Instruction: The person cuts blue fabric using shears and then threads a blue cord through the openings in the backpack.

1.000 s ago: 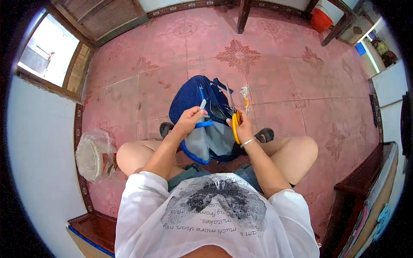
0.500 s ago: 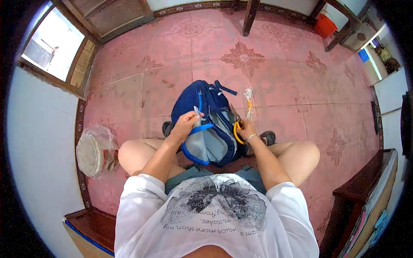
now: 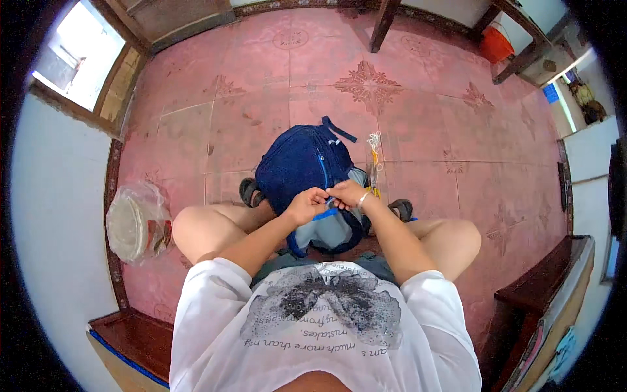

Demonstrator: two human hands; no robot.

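Observation:
A navy backpack (image 3: pixel 289 163) with blue trim and grey lining lies between my legs, its lower part open. My left hand (image 3: pixel 307 206) is closed, fingertips pinching at the blue zipper (image 3: pixel 322 164) near its lower end. My right hand (image 3: pixel 347 195) meets it there, fingers also closed on the zipper area; the exact piece held is small and partly hidden by fingers. Yellow-handled scissors (image 3: pixel 374 191) lie on the floor just right of the bag, beside a bundle of white cord (image 3: pixel 374 140).
A bagged white round container (image 3: pixel 130 222) is by the left wall. Dark sandals (image 3: pixel 250 191) are on my feet. Dark wooden furniture (image 3: pixel 529 274) stands at the right, a wooden ledge (image 3: pixel 137 346) at lower left. A red bucket (image 3: pixel 495 46) and wooden legs (image 3: pixel 385 25) are at the back.
My right hand has let go of the scissors, now on the floor, and moved left to join my left hand. My left hand has moved down and right. The bag's opening is less spread.

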